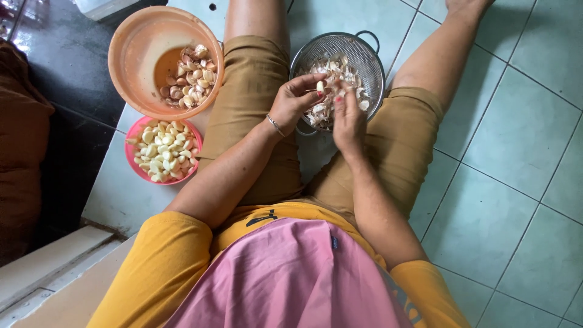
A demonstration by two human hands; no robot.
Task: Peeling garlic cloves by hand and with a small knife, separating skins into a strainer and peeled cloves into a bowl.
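I see left hand (294,100), right hand (347,118) both pinching 1 garlic clove (320,87) above colander (364,51). Clove looks light, firm, skin papery, slippery; I'd grip its ends.

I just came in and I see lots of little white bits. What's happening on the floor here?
A person sits on the tiled floor with both hands over a metal colander full of papery garlic skins. The left hand pinches a garlic clove, and the right hand picks at it. Beside the left leg, an orange bowl holds unpeeled cloves, and a small pink bowl holds pale peeled ones.
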